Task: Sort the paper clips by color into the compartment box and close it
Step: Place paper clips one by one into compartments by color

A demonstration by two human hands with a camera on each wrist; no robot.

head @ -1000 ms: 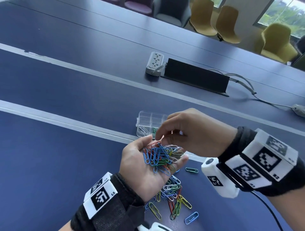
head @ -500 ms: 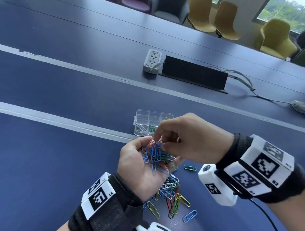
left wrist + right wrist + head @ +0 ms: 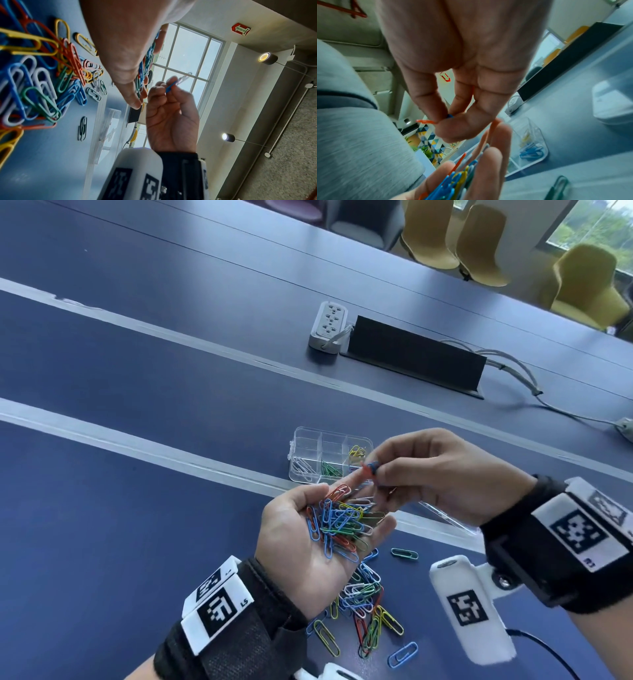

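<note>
Left hand [image 3: 301,539] lies palm-up, open, cradling mixed clips [image 3: 339,522] above the worktop [image 3: 102,542] pile [image 3: 363,607]. Just beyond, right hand [image 3: 435,474] pinches a blue and a red clip [image 3: 370,469] near the open box [image 3: 325,455].

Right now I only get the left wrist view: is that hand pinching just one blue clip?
Observer: No. The right hand pinches a blue paper clip and a red paper clip together.
Operator: Anything in the box yet?
Observer: Yes. The clear plastic compartment box holds white clips, green clips and yellow clips, each in its own compartment.
Operator: Any blue ones?
Observer: A heap of blue clips lies in another compartment.
</note>
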